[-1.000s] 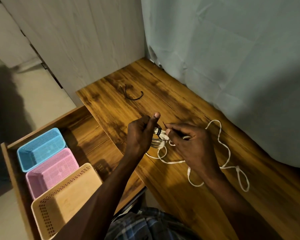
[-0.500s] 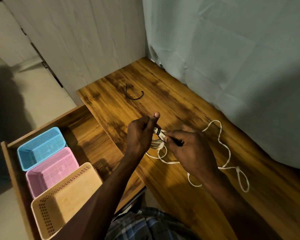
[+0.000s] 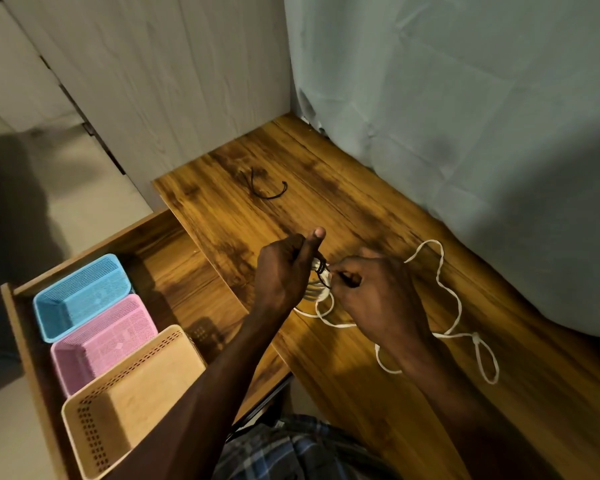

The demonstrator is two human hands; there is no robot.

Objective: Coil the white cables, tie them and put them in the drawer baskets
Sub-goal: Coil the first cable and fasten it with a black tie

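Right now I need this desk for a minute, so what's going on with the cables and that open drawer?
A person is tying up a coiled white cable: the left hand grips the coil while the right hand works a black tie round it. A second white cable lies loose on the desk, and a spare black tie sits further back. The drawer is open with blue, pink and beige baskets, none holding a cable yet.

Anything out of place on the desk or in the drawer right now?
Nothing damaged. A second white cable lies sprawled uncoiled on the desk by the right hand, and a spare black tie sits loose farther back.
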